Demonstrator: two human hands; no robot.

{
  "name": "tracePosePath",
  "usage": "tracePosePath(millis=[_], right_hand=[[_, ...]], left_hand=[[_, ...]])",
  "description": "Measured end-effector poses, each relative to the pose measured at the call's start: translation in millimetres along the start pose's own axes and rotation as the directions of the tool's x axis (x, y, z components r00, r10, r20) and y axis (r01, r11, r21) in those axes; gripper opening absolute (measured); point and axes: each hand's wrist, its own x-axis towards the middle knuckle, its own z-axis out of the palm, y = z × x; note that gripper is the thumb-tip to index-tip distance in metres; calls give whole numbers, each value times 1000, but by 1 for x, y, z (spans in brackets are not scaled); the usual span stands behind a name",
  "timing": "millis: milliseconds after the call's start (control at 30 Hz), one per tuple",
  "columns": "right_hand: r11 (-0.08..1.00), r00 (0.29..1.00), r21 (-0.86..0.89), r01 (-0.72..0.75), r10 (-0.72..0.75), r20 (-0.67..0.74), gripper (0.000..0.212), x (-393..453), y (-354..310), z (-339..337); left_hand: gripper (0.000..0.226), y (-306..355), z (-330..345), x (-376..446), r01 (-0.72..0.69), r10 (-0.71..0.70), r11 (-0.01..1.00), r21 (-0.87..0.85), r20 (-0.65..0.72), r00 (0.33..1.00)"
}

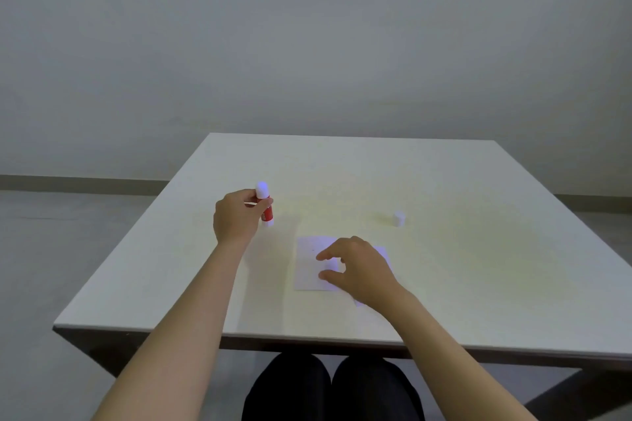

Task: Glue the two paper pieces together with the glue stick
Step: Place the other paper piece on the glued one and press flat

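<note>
My left hand (236, 215) holds a red and white glue stick (265, 207) upright at the left middle of the white table (444, 267), its base touching or just above the tabletop. My right hand (355, 268) hovers over or rests on a white paper piece (309, 265) lying flat near the front middle, fingers spread and curled. A second paper piece (384, 253) shows past the hand on the right, mostly hidden under it. A small white cap (399, 218) stands alone further back on the right.
The table's front edge (307, 340) runs close to my lap, with my dark-clothed knees (328, 390) below it. Grey floor lies to the left and a plain wall stands behind.
</note>
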Motion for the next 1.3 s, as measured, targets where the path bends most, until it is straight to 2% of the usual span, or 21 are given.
tracePosePath(millis=[300,433,500,533,567,633,700,767,867,933,1033,1100,1200,1267,1300], right_hand=[[933,982,-308,188,-176,67,38,3,-1,9],[908,977,-362,213,-203,64,38,4,1,14],[898,974,-378,226,-219,63,38,4,0,15],[894,973,-384,231,-224,63,38,4,0,15],[891,972,-390,234,-228,61,37,4,0,15],[885,970,-400,238,-237,53,34,3,0,17],[881,968,-407,241,-246,40,32,2,0,18],[877,965,-413,246,-262,19,30,2,0,21],[857,954,-440,269,-301,-4,31,3,1,23],[850,940,-438,292,-340,-34,32,3,3,24],[842,914,-448,299,-388,-118,30,2,2,20],[893,884,-359,272,-379,-272,28,3,5,9],[986,887,-11,165,-153,-435,30,3,7,-15],[938,886,335,89,79,-458,31,3,7,-26],[876,878,475,81,163,-450,30,2,5,-30]], left_hand=[[16,-8,10,0,-18,18,999,-28,16,1000],[18,-13,11,-2,-32,33,999,-20,21,999],[6,-17,11,-1,-15,15,1000,-25,34,999],[20,-18,12,0,-4,6,999,-33,41,999],[45,-19,12,0,2,0,1000,-31,54,999],[81,-19,13,0,-30,31,999,31,-26,999],[89,-12,12,-6,-97,102,995,39,-181,978],[84,-5,10,-13,-161,153,987,-8,-282,947],[73,4,9,-24,-272,239,961,-56,-332,912],[56,10,7,-35,-346,289,929,-134,-323,901],[23,14,9,-55,-390,336,890,-234,-240,911],[20,10,15,-72,-372,330,891,-261,-192,924],[31,9,21,-85,-152,112,894,-422,-117,987],[33,18,24,-86,114,-76,881,-460,101,992],[36,26,25,-88,257,-149,861,-439,265,953]])
